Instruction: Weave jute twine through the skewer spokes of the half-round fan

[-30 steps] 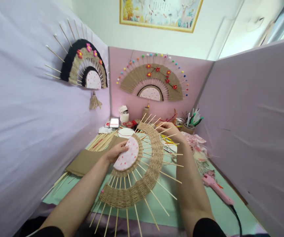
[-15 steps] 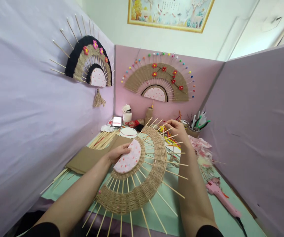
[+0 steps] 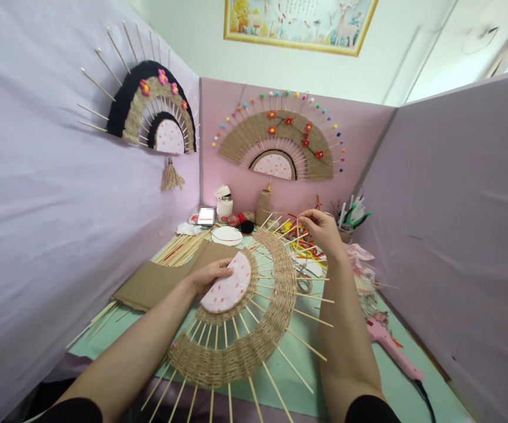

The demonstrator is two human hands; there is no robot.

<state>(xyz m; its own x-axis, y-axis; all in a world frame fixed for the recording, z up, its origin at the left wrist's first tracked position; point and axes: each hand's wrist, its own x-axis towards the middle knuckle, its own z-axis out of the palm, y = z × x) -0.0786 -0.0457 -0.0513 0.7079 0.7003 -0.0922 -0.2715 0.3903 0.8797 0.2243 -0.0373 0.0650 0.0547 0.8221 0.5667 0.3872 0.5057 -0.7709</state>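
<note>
A half-round woven fan (image 3: 231, 363) of jute twine on thin wooden sticks is tilted above the table. Its small half-disc centre (image 3: 227, 285) is covered in pink fabric with red dots. My left hand (image 3: 212, 275) grips this centre at its straight edge, thumb on top and fingers hidden below. At the fan's upper right, my right hand (image 3: 322, 229) is closed in a pinch on a thin strand of twine (image 3: 297, 238), which hangs toward the stick ends. Bare sticks stick out beyond the woven band all round.
Brown cardboard (image 3: 157, 285) and a bundle of sticks (image 3: 179, 249) lie on the left. A pink glue gun (image 3: 395, 349) with a black cable rests on the right. A twine cone (image 3: 263, 207) stands at the back. Two finished fans (image 3: 324, 153) hang on the partitions.
My right hand has drawn slightly up and away from the stick tips, and the twine strand now shows below its fingers. My left hand keeps its hold. The view has shifted a little.
</note>
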